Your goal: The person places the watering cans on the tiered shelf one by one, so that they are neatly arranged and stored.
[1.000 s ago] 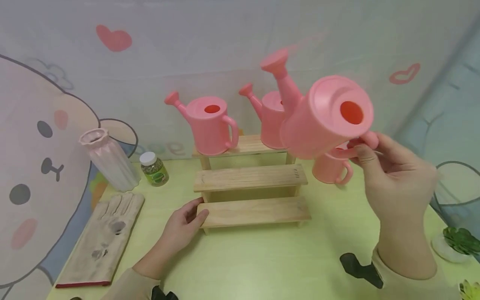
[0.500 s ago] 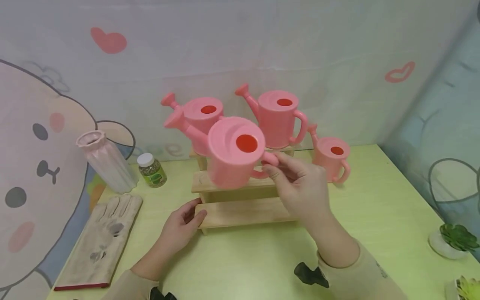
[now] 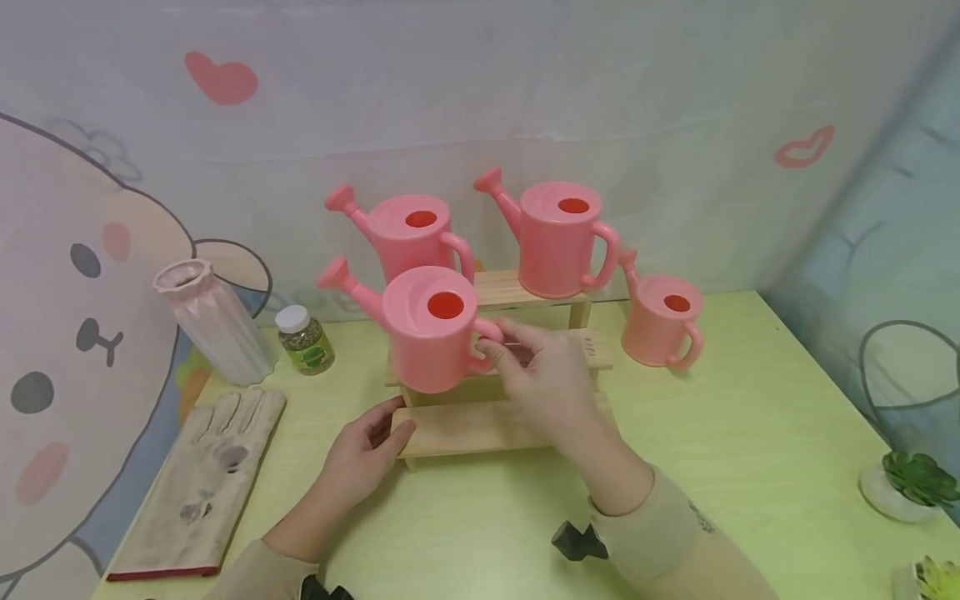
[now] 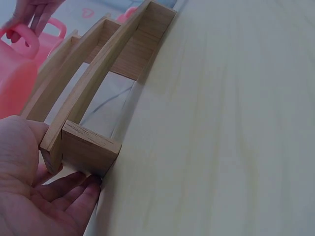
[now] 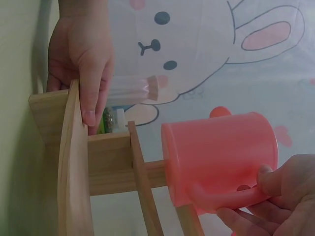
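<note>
Watering can (image 3: 430,342): location and hold?

Over the left end of the wooden rack's (image 3: 498,287) middle step (image 3: 594,348); contact unclear. Right hand (image 3: 551,379) pinches its handle (image 5: 211,199), apparently keeping it upright.

Left hand (image 3: 367,446)?

Grips the bottom step's (image 3: 465,427) end, presumably steadying the rack.

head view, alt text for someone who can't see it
A person's right hand holds a pink watering can by its handle at a three-tier wooden stand, while the left hand grips the left end of the bottom shelf. Two similar cans sit on the top shelf; another stands on the table to the right.
</note>
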Available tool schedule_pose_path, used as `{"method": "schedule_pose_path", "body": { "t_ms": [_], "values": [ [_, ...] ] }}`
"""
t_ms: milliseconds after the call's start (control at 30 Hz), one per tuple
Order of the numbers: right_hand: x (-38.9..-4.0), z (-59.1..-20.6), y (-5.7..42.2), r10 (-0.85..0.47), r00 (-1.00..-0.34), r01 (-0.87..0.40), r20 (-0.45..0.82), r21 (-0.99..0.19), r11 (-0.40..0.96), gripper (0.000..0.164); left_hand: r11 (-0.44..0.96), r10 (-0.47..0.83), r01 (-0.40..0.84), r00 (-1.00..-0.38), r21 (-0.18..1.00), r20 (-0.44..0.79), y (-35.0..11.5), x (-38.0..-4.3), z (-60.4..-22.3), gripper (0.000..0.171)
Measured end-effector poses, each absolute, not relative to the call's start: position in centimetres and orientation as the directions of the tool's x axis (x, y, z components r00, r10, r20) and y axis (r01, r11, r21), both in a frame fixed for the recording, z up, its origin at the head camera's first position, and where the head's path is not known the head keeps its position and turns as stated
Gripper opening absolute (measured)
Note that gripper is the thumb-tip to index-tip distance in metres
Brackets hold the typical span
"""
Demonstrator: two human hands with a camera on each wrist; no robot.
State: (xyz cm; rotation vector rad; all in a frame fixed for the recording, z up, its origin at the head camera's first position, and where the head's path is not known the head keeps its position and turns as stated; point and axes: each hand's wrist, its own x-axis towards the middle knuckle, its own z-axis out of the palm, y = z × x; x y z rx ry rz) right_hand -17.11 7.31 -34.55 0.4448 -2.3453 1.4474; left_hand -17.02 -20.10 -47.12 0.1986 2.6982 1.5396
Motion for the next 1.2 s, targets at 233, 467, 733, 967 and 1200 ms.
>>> {"method": "schedule_pose_path", "body": {
  "t_ms": [233,467,733,967,1200],
  "values": [
    [-17.5,-35.2,7.2,-0.069,-0.884,-0.439,0.462,-0.771,0.461,0.023,0.511,0.118,0.083,-0.993,0.855,0.026,-20.1,-17.1,-47.2,0.057],
    [-17.8,-35.5,7.1,-0.08,-0.865,-0.463,0.495,-0.728,0.506,0.024,0.515,0.116,0.079,-0.993,0.853,0.022,-20.1,-17.1,-47.3,0.056],
    [-18.1,-35.9,6.8,-0.076,-0.862,-0.456,0.502,-0.7,0.55,0.025,0.512,0.121,0.09,-0.992,0.854,0.032,-20.2,-17.2,-47.5,0.055],
    [-18.1,-35.8,6.9,-0.063,-0.88,-0.421,0.471,-0.71,0.565,0.026,0.497,0.132,0.102,-0.99,0.862,0.041,-20.0,-17.1,-47.1,0.056],
    [-18.2,-35.7,6.8,-0.075,-0.887,-0.413,0.456,-0.708,0.573,0.028,0.487,0.135,0.101,-0.99,0.868,0.039,-20.0,-16.8,-46.9,0.053]
  ]
}}
